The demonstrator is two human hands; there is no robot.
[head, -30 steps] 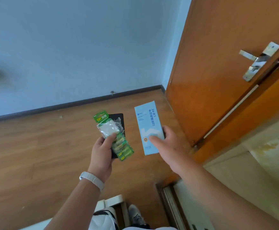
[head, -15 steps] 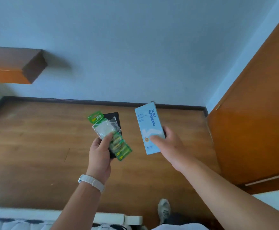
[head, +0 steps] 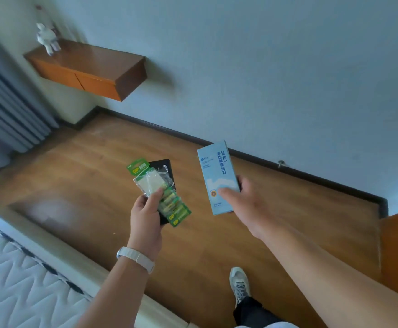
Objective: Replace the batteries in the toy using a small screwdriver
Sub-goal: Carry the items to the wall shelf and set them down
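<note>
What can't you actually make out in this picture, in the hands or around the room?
All in the head view:
1. The black item in the left hand: mostly covered by the battery pack and clear bag.
2. The box in the right hand: closed, contents unseen; its fine print is too small.
3. The figure on the shelf: small and blurred.

The battery pack (head: 172,205) hides most of the black object (head: 163,165); the blue box (head: 216,171) has illegibly small print
</note>
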